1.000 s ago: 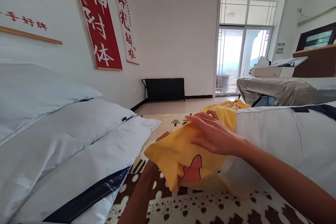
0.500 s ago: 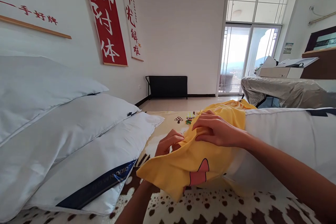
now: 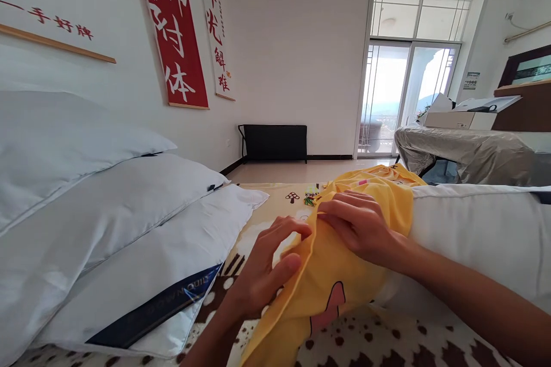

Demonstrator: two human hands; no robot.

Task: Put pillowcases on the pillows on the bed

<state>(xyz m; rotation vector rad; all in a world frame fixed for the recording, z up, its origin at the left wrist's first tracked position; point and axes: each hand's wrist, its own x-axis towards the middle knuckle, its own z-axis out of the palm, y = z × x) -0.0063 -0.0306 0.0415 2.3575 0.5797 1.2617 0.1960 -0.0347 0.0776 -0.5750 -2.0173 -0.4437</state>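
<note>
A yellow pillowcase (image 3: 344, 266) with a pink printed shape lies bunched in front of me, drawn over one end of a white pillow (image 3: 469, 229) on the right. My right hand (image 3: 357, 221) is closed on the pillowcase near its left edge, with fingertips pinching the cloth. Just left of that edge is my left hand (image 3: 271, 258), its thumb and fingers apart and curved towards the fabric. The index fingertip meets the edge of the cloth. Folds hide how far the pillow reaches inside.
Several white pillows (image 3: 142, 212) are stacked on the left, the lowest with a dark blue band. Under everything is a brown and cream patterned blanket (image 3: 344, 338). A covered table (image 3: 465, 146) with a box (image 3: 460, 119) stands at back right; a black folded item (image 3: 275, 142) leans by the wall.
My left hand has come out from behind the pillowcase and its fingers have spread. The cloth's near left corner has dropped down. My right hand has shifted slightly and still grips the cloth.
</note>
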